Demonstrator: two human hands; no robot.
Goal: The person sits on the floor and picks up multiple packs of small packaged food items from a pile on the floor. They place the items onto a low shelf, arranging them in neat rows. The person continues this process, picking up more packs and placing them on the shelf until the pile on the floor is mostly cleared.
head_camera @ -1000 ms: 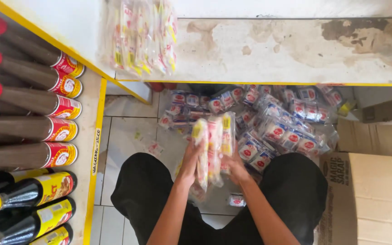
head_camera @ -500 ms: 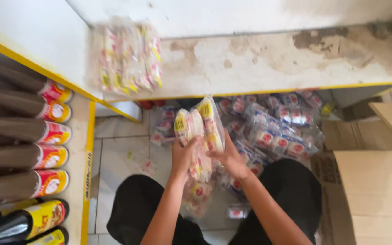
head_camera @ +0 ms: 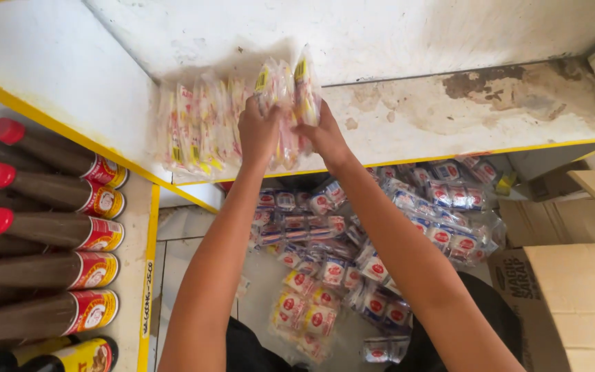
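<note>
White shelving with yellow edges fills the view, its board (head_camera: 449, 110) stained and worn. Both hands, left hand (head_camera: 259, 131) and right hand (head_camera: 321, 131), clasp a bundle of snack packets (head_camera: 285, 89) with fingers closed round it, on the shelf just beside a stack of packets (head_camera: 197, 127) at the back corner. Loose packets could slip out and fall onto the heap on the floor (head_camera: 352, 275). Half a second ago the bundle was lower, below the shelf edge.
</note>
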